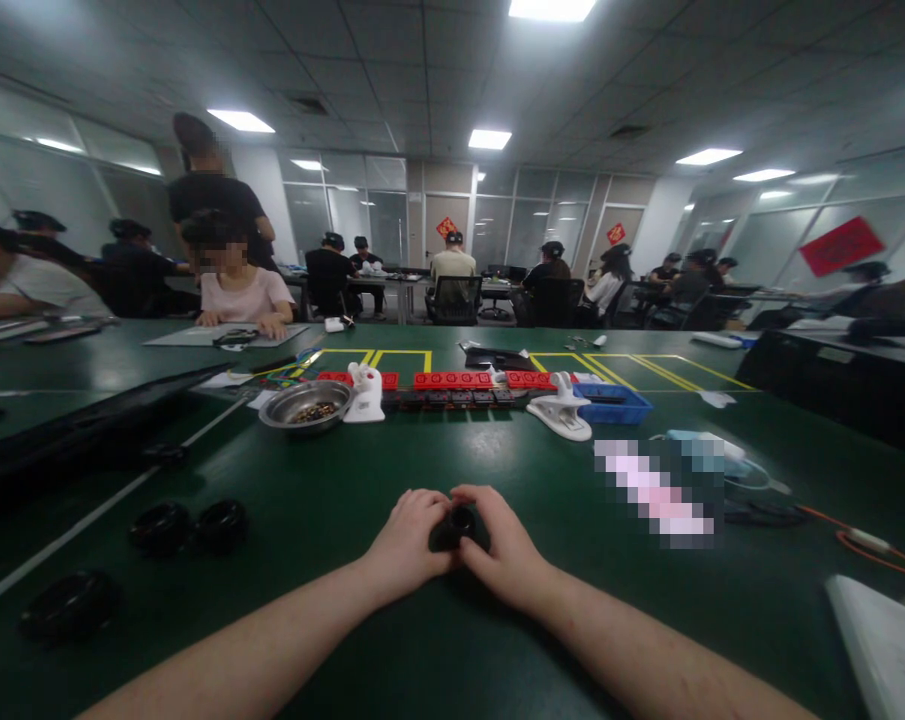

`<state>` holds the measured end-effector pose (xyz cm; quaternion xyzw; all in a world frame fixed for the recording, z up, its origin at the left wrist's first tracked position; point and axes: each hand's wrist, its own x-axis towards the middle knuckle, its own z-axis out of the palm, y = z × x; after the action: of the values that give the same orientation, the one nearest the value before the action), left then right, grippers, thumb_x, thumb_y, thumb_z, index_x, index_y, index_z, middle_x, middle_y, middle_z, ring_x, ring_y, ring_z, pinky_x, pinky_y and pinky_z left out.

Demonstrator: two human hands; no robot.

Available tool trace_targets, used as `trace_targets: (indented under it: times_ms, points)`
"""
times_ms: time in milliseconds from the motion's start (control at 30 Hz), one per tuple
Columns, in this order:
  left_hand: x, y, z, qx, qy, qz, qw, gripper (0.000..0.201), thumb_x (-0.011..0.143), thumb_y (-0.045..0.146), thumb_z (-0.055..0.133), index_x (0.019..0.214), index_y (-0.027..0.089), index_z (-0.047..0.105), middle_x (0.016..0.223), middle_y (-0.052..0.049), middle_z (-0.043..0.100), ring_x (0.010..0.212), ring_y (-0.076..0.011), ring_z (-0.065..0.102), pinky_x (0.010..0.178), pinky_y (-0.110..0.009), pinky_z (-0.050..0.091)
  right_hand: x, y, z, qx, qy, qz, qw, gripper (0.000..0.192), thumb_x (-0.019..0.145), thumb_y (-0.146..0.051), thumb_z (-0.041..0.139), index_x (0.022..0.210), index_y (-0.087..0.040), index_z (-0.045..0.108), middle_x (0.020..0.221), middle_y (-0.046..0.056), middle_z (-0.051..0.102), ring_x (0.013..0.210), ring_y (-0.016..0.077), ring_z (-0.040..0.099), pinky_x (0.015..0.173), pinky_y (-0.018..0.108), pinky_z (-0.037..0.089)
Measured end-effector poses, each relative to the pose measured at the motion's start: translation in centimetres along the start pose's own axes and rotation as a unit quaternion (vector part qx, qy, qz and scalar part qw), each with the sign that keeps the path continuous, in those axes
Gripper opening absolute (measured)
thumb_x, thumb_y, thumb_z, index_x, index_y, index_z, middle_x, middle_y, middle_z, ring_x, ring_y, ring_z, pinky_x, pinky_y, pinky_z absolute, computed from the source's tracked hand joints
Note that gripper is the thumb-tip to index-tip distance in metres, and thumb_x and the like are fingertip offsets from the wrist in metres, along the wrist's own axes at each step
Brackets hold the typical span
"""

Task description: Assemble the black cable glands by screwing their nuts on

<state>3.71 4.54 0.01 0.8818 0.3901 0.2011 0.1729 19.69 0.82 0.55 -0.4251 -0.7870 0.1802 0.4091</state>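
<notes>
Both my hands meet over the middle of the green table, wrapped round a small black round part (463,520) with a hole in it. My left hand (411,537) closes on it from the left, fingers curled over the far side. From the right, my right hand (503,540) grips it between thumb and fingers. Much of the part is hidden by the fingers, so its exact kind is unclear. Off to the left lie thick glossy black rings, tyre-like in shape: one ring (159,527) beside a second ring (222,525), and a third ring (69,605) nearer me.
Ahead stand a metal bowl (278,412) of small pieces, white clips (564,412), red power strips (452,380) and a blue tray (617,412). A long black panel (69,425) lies left. Cables (767,512) lie right. A person (246,295) sits across the table.
</notes>
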Motion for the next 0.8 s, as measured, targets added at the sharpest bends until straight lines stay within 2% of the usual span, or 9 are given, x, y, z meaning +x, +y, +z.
trace_targets:
  times_ms: [200, 400, 500, 667, 800]
  points:
    - [0.06, -0.19, 0.15, 0.009, 0.002, -0.003, 1.000, 0.033, 0.062, 0.032, 0.063, 0.092, 0.020, 0.057, 0.102, -0.005, 0.053, 0.095, -0.0237, 0.045, 0.085, -0.037, 0.036, -0.06, -0.27, -0.23, -0.006, 0.008, 0.002, 1.000, 0.049, 0.064, -0.010, 0.050, 0.111, -0.019, 0.040, 0.108, 0.008, 0.047, 0.101, 0.0217, 0.043, 0.088, 0.040, 0.035]
    - [0.06, 0.10, -0.12, 0.007, 0.000, 0.001, 1.000, 0.031, 0.062, 0.032, 0.064, 0.091, 0.021, 0.057, 0.100, -0.004, 0.054, 0.094, -0.0229, 0.047, 0.085, -0.037, 0.036, 0.16, -0.15, -0.04, -0.027, 0.027, 0.015, 0.999, 0.040, 0.065, -0.017, 0.058, 0.103, -0.019, 0.044, 0.095, 0.005, 0.050, 0.089, 0.0201, 0.047, 0.080, 0.036, 0.039]
    - [0.00, 0.20, -0.19, 0.001, -0.002, 0.002, 1.000, 0.033, 0.063, 0.033, 0.063, 0.093, 0.021, 0.057, 0.100, -0.004, 0.054, 0.095, -0.0230, 0.046, 0.085, -0.037, 0.036, 0.14, -0.19, -0.06, -0.034, 0.027, 0.021, 0.999, 0.034, 0.067, -0.015, 0.056, 0.099, -0.020, 0.045, 0.091, 0.004, 0.051, 0.085, 0.0192, 0.047, 0.077, 0.035, 0.040]
    - [-0.05, 0.19, -0.20, -0.003, -0.002, -0.006, 1.000, 0.034, 0.062, 0.031, 0.064, 0.094, 0.022, 0.057, 0.103, -0.004, 0.053, 0.097, -0.0238, 0.045, 0.086, -0.038, 0.035, -0.08, -0.35, -0.23, -0.011, 0.012, -0.011, 1.000, 0.045, 0.064, -0.007, 0.049, 0.106, -0.020, 0.041, 0.102, 0.006, 0.049, 0.095, 0.0198, 0.045, 0.084, 0.036, 0.038]
    - [-0.02, 0.27, -0.27, 0.002, 0.002, -0.004, 1.000, 0.031, 0.062, 0.030, 0.064, 0.091, 0.021, 0.057, 0.101, -0.004, 0.053, 0.095, -0.0232, 0.046, 0.087, -0.038, 0.034, 0.04, -0.26, -0.14, -0.018, 0.035, -0.005, 0.999, 0.045, 0.065, -0.012, 0.054, 0.107, -0.019, 0.040, 0.104, 0.007, 0.047, 0.098, 0.0216, 0.044, 0.086, 0.038, 0.037]
